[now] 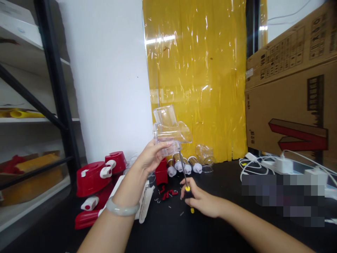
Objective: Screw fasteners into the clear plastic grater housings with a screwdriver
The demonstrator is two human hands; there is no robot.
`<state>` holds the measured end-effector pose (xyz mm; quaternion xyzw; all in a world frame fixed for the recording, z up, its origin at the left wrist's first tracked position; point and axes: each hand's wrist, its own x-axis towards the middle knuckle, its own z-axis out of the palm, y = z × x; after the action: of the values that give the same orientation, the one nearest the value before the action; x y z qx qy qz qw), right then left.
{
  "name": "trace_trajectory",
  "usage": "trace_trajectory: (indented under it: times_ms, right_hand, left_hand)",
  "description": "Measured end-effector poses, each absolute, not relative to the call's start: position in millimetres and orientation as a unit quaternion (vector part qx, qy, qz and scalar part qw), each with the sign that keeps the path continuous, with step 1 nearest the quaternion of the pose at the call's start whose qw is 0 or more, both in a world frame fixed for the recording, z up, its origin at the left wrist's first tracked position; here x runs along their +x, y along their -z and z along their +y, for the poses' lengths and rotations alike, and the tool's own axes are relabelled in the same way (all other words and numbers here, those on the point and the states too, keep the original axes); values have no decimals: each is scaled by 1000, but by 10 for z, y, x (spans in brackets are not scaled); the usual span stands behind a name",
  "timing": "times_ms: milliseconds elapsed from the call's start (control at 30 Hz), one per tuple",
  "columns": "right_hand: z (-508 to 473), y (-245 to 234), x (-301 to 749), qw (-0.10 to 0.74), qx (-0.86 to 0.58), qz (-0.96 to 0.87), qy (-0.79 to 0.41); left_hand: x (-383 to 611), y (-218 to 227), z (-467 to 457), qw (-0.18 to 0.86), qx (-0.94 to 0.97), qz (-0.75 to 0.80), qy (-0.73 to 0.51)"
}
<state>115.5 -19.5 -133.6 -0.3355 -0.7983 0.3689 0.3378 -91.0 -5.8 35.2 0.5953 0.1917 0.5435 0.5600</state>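
Observation:
My left hand (pixel 152 156) is raised above the black table (pixel 226 225) and closed around a clear plastic housing (pixel 170 129) with a chute on top. A pale bangle sits on that wrist. My right hand (pixel 201 200) rests low on the table, gripping a screwdriver (pixel 184 175) with a black and yellow handle; its shaft points up toward the housing's underside. Behind the shaft lie three metal cylinders with white ends (pixel 184 164). Small red clips and loose screws (pixel 170 194) lie on the table just left of my right hand.
Red dome-shaped bases with white levers (pixel 97 175) stand at the left, by a black shelf rack (pixel 59 98). Another clear part (pixel 205 156) sits against the yellow plastic sheet (pixel 197 70). A cardboard box (pixel 292 95) and white cables with a charger (pixel 273 163) fill the right.

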Motion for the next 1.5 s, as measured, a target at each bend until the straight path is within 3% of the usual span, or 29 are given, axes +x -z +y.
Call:
trace_trajectory:
  times_ms: [167, 433, 667, 833, 1100, 1333, 1500]
  right_hand:
    - [-161, 1177, 1330, 258, -321, -820, -397]
    - [7, 1353, 1242, 325, -377, -789, -361]
    - [-153, 1217, 1317, 293, -373, -843, -254]
    - [-149, 1153, 1376, 254, -341, -825, -373]
    - [-51, 1258, 1292, 286, -395, -831, -266]
    - [-152, 1101, 1419, 235, -321, -835, -380]
    - [-31, 1259, 1309, 265, -404, -820, -306]
  left_hand:
    - [-905, -354, -68, 559, 593, 200, -544]
    - [-879, -382, -137, 565, 597, 183, -540]
    - [-931, -359, -90, 556, 599, 187, -545]
    - [-934, -361, -102, 554, 601, 188, -545]
    - [-922, -384, -149, 551, 598, 202, -546]
    - [-936, -390, -140, 546, 601, 199, -549]
    - [-938, -390, -140, 548, 601, 204, -545]
